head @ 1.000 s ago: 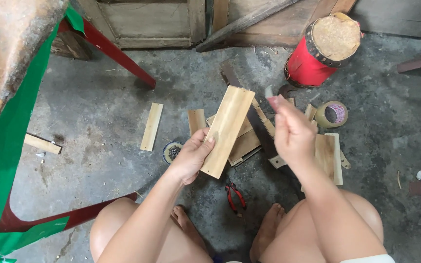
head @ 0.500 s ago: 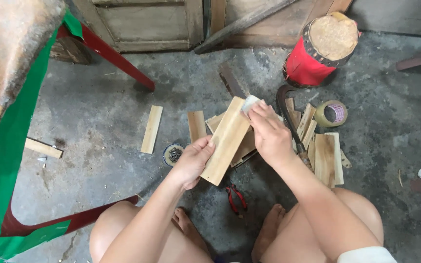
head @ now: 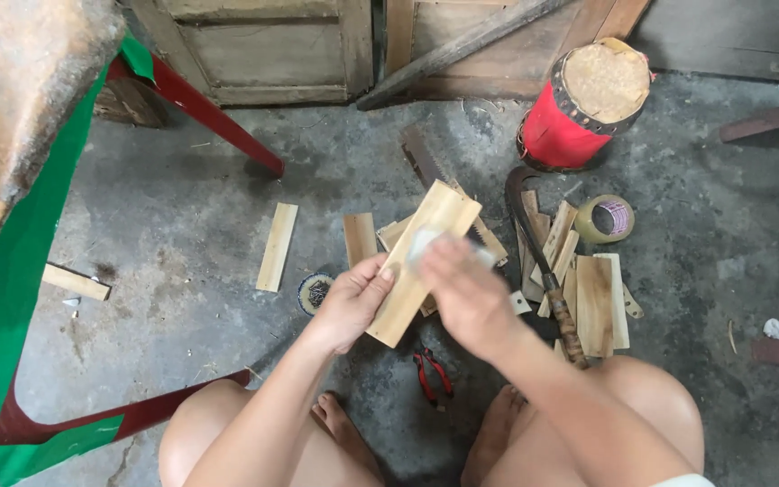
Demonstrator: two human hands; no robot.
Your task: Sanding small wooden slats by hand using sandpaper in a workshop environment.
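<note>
A person's left hand [head: 351, 302] grips the lower edge of a pale wooden slat [head: 426, 260], fingers wrapped around its side, while the right hand [head: 466, 293], blurred, presses a small pale pad [head: 423, 243] flat against the slat's face. The slat is held tilted above the concrete floor [head: 182, 216], its upper end pointing up and to the right, over the person's bare knees and feet.

At far left, a rough brown mass [head: 20, 99] fills the corner above a green sheet [head: 11, 334], with red legs [head: 200, 104] running beneath it. A short wood offcut [head: 76, 282] lies beside the green sheet. Farther right, a single narrow strip [head: 278, 246] rests alone on the floor, and just beside the left hand sits a small round tin [head: 316, 292] of dark contents. Another short strip [head: 360, 238] lies just behind the held slat, with a saw blade [head: 421, 158] beyond it.

Below the hands, red-handled pliers [head: 432, 374] lie on the floor between the feet. To the right, a curved knife [head: 538, 261] with a wrapped handle runs across a loose pile of cut slats [head: 595, 302]. A roll of tape [head: 605, 219] stands near the pile, and behind it a red cylinder [head: 579, 108] topped with a worn wooden round. Weathered wooden doors [head: 272, 45] close off the background.
</note>
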